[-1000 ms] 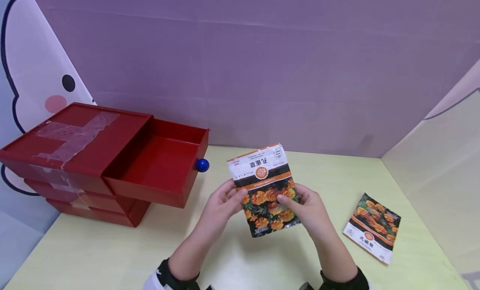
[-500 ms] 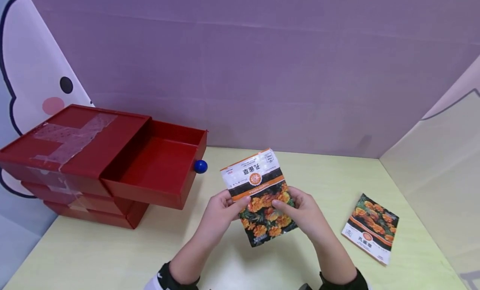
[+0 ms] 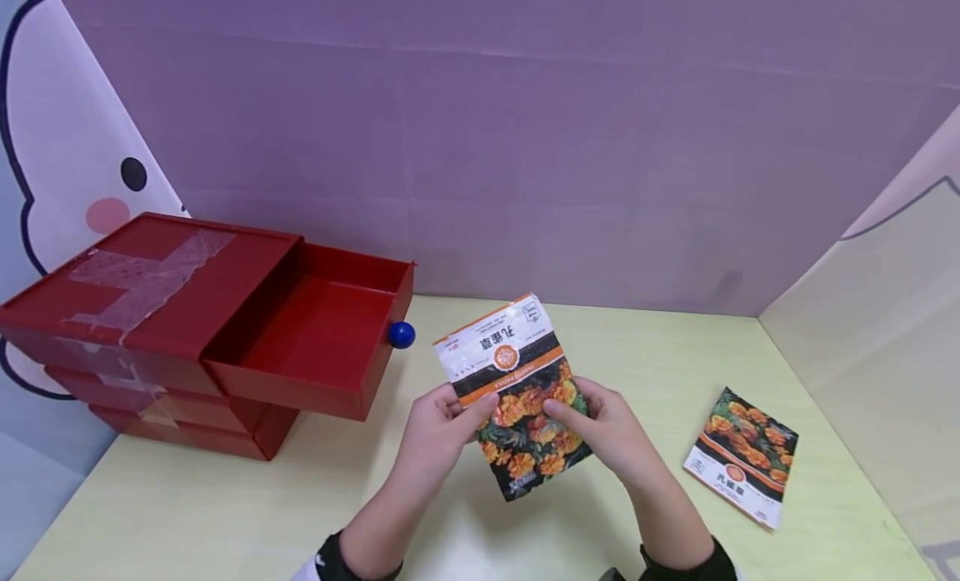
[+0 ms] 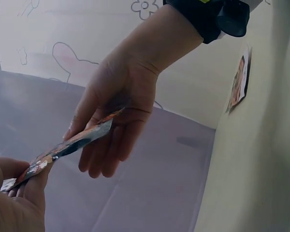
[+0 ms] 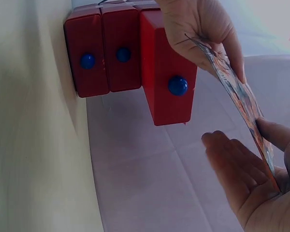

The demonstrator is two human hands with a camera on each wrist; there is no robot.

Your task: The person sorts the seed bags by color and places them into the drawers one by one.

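Observation:
A seed packet (image 3: 525, 398) with orange marigolds and a white top band is held up over the table, tilted, its lettering upside down in the head view. My left hand (image 3: 442, 427) pinches its left edge, thumb on the front and fingers behind. On the opposite edge my right hand (image 3: 611, 423) grips it the same way, its thumb pressed on the flowers. Seen from the left wrist, the packet (image 4: 72, 142) is nearly edge-on between both hands. A second packet of the same print (image 3: 742, 456) lies flat on the table at the right.
At the left stands a red chest of drawers (image 3: 150, 281) patched with clear tape. Its top drawer (image 3: 315, 323) is pulled out with nothing inside, a blue knob (image 3: 402, 335) on its front. A purple backdrop (image 3: 525, 147) rises behind the pale table (image 3: 225, 514).
The held packet has shifted slightly left and toward me in the head view, tilting further left. Both hands keep their hold. The drawer and the second packet stay put.

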